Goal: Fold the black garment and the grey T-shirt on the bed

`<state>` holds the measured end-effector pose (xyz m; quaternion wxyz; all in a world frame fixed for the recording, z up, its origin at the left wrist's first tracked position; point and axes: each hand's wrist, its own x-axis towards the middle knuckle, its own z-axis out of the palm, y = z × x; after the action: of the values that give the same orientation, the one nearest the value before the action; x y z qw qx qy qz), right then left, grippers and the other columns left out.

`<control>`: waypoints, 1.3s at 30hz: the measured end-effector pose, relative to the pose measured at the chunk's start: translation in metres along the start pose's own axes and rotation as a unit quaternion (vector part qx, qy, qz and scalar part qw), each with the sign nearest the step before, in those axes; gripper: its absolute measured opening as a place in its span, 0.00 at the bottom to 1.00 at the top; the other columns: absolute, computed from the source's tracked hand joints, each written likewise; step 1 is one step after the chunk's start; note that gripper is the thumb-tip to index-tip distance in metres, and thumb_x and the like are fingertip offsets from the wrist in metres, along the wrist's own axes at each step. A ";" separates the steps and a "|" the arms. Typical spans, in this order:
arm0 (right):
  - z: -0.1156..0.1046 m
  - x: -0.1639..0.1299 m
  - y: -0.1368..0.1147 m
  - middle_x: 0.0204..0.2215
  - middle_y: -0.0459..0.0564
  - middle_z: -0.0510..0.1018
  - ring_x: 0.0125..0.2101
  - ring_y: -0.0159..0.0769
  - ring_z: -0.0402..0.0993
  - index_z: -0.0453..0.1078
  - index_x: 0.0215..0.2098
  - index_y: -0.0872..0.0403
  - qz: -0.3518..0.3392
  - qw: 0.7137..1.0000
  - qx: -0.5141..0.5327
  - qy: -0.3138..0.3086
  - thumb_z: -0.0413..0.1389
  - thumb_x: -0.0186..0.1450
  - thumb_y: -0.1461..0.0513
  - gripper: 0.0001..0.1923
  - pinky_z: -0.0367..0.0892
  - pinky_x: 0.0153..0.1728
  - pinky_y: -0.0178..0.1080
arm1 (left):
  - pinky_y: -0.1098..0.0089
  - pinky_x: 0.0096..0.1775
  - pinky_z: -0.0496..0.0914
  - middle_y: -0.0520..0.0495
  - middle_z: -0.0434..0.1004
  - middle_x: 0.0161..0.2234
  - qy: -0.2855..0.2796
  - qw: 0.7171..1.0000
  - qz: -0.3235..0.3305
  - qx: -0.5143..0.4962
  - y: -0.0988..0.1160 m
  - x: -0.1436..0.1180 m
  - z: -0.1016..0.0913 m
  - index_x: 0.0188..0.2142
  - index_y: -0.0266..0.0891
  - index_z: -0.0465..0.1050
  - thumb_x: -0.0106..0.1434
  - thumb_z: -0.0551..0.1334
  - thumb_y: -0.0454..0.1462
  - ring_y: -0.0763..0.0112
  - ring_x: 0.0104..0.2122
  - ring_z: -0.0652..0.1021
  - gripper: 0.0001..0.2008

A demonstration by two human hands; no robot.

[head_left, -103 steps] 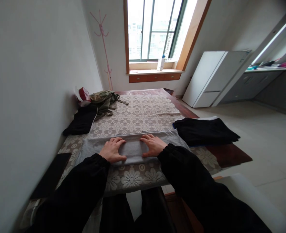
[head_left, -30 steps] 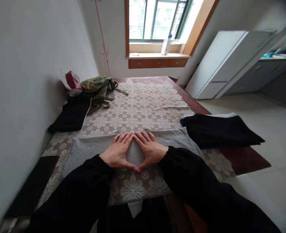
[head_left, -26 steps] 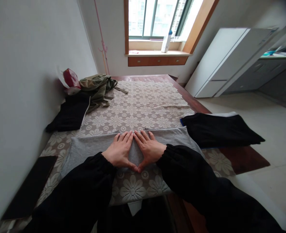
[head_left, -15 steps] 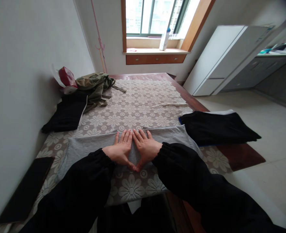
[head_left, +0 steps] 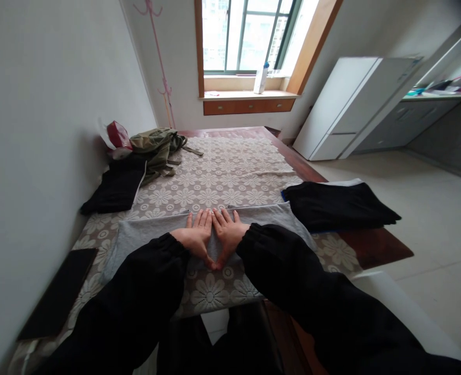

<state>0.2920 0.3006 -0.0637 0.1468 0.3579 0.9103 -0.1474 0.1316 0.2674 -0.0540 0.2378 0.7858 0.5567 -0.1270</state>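
— Near the front edge of the table [head_left: 365, 249], what was seen under the hands?

— A grey garment [head_left: 144, 233], folded into a long band, was laid across the flowered lace cloth [head_left: 230, 177], parallel to that edge. Both hands were pressed flat on its middle.

— How were the hands held?

— The left hand [head_left: 196, 237] and the right hand [head_left: 227, 235] were spread open, palms down, nothing gripped. They were set side by side, with forefingers touching at the far side and thumbs meeting at the near side, so that a small patch of grey was framed between them. Black sleeves were worn down to both wrists.

— What was placed around the garment?

— Just beside its right end, at the right edge of the table, a folded black garment [head_left: 339, 205] was laid, partly overhanging. Towards the left edge, by the wall, another folded black garment [head_left: 115, 188] was seen, well apart from the hands. Behind it, an olive-green heap of clothing [head_left: 158, 146] and a red and white bag [head_left: 115, 138] were piled against the wall. At the near left corner a flat dark panel [head_left: 58, 291] was seen; what it was could not be told.

— And beyond the table?

— A white bottle [head_left: 260, 79] was stood on the window sill, and a white fridge [head_left: 343, 104] was set to the right.
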 end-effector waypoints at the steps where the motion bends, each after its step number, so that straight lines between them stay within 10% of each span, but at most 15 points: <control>1: 0.000 0.000 0.001 0.75 0.65 0.28 0.72 0.70 0.21 0.29 0.76 0.61 -0.002 1.000 0.002 0.000 0.71 0.41 0.40 0.82 0.32 0.67 0.73 | 0.34 0.67 0.33 0.19 0.23 0.73 -0.008 1.000 -0.008 0.010 0.002 0.000 -0.002 0.73 0.23 0.26 0.33 0.72 0.65 0.33 0.71 0.28 0.84; 39: 0.001 0.008 0.012 0.74 0.60 0.19 0.71 0.63 0.10 0.19 0.74 0.60 0.008 0.998 0.024 -0.062 0.73 0.33 0.39 0.91 0.20 0.68 0.66 | 0.35 0.67 0.30 0.24 0.20 0.73 -0.031 0.998 -0.041 0.030 0.002 0.006 -0.002 0.73 0.27 0.24 0.29 0.74 0.62 0.34 0.70 0.26 0.86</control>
<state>0.2954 0.3137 -0.0697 0.1957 0.3588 0.8927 -0.1900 0.1357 0.2727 -0.0541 0.2261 0.7646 0.5767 -0.1780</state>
